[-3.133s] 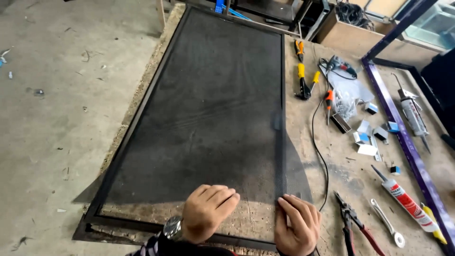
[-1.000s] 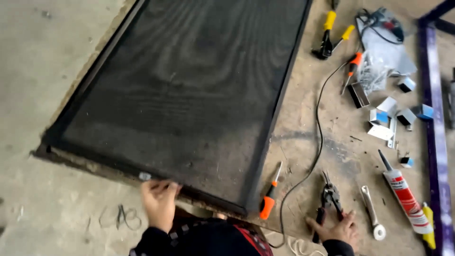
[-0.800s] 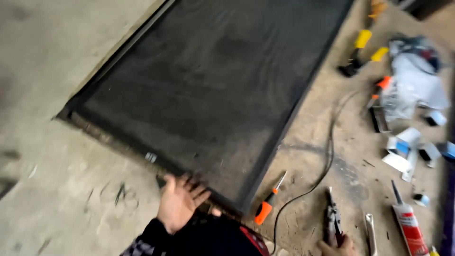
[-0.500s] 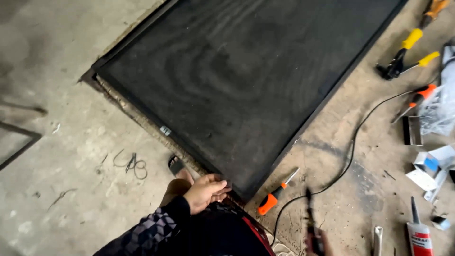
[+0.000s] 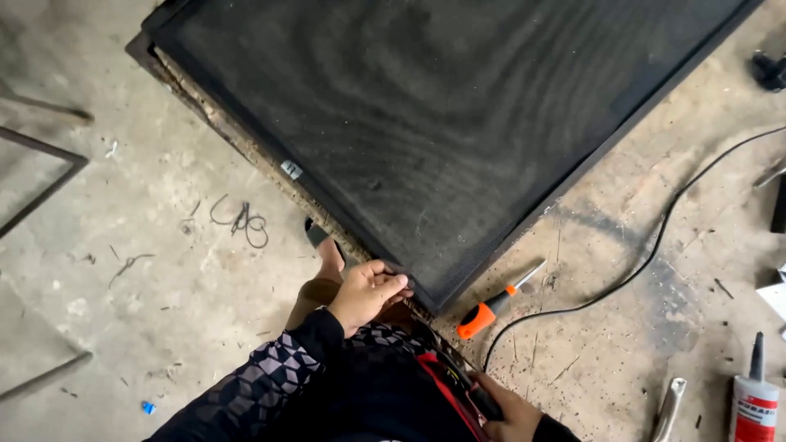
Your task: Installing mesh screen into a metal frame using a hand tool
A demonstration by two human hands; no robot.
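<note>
Your left hand (image 5: 370, 292) pinches the mesh screen frame (image 5: 458, 123) at its near corner; your right hand (image 5: 509, 413) grips a dark tool. Tugging could tear the mesh.

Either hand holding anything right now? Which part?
Left hand grips the screen frame by its bottom edge, close to the near corner. Right hand is closed around a dark handle at the picture's lower edge; which tool cannot be told.

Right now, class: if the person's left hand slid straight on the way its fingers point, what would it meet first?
The left hand points right, at the near corner of the black mesh screen frame. Its fingertips already seem to touch that frame edge, so it would meet the frame first, though depth is hard to judge.
</note>
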